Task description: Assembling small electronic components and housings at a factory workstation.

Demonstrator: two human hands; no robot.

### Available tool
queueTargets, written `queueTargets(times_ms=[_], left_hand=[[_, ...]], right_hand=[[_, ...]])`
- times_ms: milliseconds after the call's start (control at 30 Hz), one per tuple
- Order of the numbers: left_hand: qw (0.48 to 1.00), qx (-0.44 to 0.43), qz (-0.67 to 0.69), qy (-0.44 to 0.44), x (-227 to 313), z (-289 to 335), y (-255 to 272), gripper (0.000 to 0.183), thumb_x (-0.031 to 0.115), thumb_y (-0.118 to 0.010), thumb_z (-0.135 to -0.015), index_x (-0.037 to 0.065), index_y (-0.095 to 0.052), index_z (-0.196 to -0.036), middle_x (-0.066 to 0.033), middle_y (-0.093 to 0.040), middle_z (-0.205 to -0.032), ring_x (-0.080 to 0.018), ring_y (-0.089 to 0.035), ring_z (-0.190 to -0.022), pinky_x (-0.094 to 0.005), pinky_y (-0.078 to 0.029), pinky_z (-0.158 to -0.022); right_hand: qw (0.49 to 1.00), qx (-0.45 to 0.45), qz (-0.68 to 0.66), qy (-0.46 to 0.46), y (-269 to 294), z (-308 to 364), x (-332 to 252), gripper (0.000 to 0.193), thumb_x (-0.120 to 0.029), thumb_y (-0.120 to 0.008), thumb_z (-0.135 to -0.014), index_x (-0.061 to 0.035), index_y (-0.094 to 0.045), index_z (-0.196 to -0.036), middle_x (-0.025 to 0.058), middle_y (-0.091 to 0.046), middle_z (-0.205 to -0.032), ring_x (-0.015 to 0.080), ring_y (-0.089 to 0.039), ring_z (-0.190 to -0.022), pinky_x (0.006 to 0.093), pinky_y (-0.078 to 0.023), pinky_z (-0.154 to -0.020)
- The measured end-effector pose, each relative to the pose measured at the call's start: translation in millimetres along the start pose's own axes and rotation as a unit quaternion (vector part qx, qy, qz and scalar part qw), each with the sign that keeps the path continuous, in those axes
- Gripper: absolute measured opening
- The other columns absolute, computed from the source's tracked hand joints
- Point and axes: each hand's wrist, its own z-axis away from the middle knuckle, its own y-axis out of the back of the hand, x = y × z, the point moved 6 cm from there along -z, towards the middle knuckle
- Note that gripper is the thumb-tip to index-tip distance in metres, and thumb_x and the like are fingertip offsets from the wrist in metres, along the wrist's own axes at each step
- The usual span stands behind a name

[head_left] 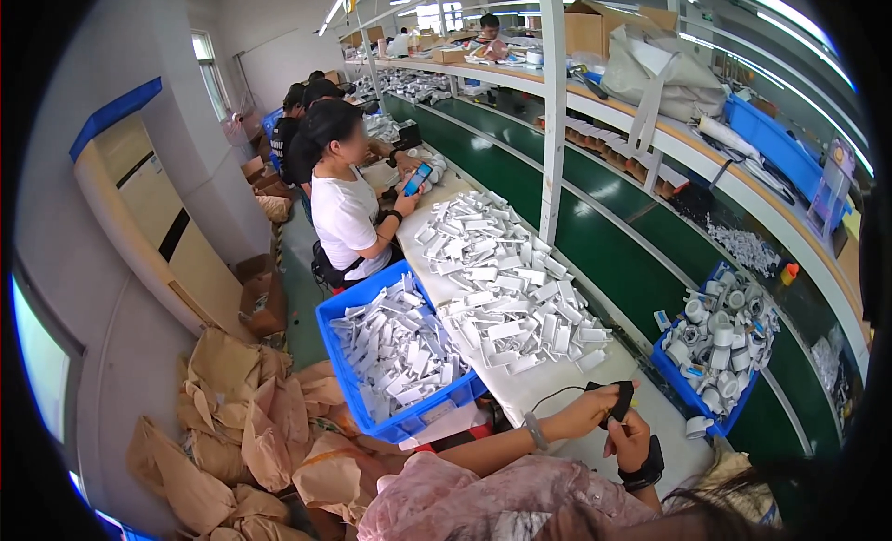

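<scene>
My left hand [581,414], a grey bracelet [535,433] on its wrist, reaches over the near end of the table with its fingers closed at a small black strap-like piece [622,402]. A thin dark cord runs from near this piece over the tabletop. Just to the right, my right hand [630,442] is closed, its fingertips at the lower end of the same black piece. A black band [648,467] circles the right wrist. Beyond my hands lies a large heap of white plastic parts [506,281] on the white table [497,389].
A blue crate [374,429] of similar white parts stands left of the table. Another blue crate [669,376] with round white pieces sits at right. Brown paper sacks [279,420] lie at left. A person [348,211] holding a phone [417,178] stands across the heap. A white post [552,123] rises nearby.
</scene>
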Motion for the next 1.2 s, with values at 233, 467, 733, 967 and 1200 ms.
queueTargets(times_ms=[233,467,733,967,1200], left_hand=[[0.972,-0.052,-0.2,0.112,-19,12,3,0.062,0.01,-0.047,-0.087,0.014,-0.026,-0.145,-0.0186,-0.031,-0.146,-0.0386,-0.056,-0.105,-0.0407,-0.048,-0.085],[0.968,0.052,-0.217,0.111,-9,0,26,0.066,0.014,-0.045,-0.093,0.011,-0.008,-0.148,-0.025,-0.034,-0.143,-0.0379,-0.056,-0.108,-0.0374,-0.047,-0.087],[0.983,0.18,0.018,0.042,32,-16,70,0.083,-0.018,-0.034,-0.08,0.009,0.005,-0.149,-0.0238,-0.025,-0.149,-0.0336,-0.055,-0.117,-0.0352,-0.047,-0.091],[0.974,0.068,-0.175,0.126,-13,1,35,0.073,0.003,-0.047,-0.087,0.003,-0.006,-0.147,-0.0264,-0.037,-0.136,-0.0343,-0.057,-0.109,-0.0365,-0.048,-0.084],[0.935,0.029,-0.294,0.196,-42,25,15,0.054,0.009,-0.047,-0.085,-0.003,-0.033,-0.136,-0.0258,-0.026,-0.146,-0.041,-0.048,-0.116,-0.0422,-0.044,-0.092]], right_hand=[[0.995,-0.017,0.059,0.083,0,-3,10,0.018,-0.013,-0.06,-0.091,-0.0025,-0.05,-0.081,0.0046,-0.055,-0.082,0.0045,-0.044,-0.045,0.02,-0.034,-0.04],[0.969,0.065,0.159,0.178,0,-7,-24,0.023,-0.007,-0.061,-0.086,0.0,-0.058,-0.108,0.0086,-0.051,-0.103,0.0106,-0.056,-0.063,0.021,-0.044,-0.053],[0.972,0.047,0.165,0.158,7,-38,-2,0.078,-0.012,-0.072,-0.075,-0.0069,-0.031,-0.141,0.0111,-0.037,-0.137,0.0255,-0.045,-0.122,0.037,-0.04,-0.095],[0.922,0.077,0.301,0.233,-6,-38,-27,0.05,-0.02,-0.073,-0.076,-0.0033,-0.05,-0.117,0.0127,-0.052,-0.111,0.0261,-0.05,-0.104,0.0357,-0.041,-0.088],[0.898,0.129,0.38,0.181,-14,-43,-22,0.037,-0.027,-0.074,-0.075,-0.0023,-0.056,-0.096,0.0128,-0.054,-0.091,0.0285,-0.056,-0.08,0.0386,-0.046,-0.071]])
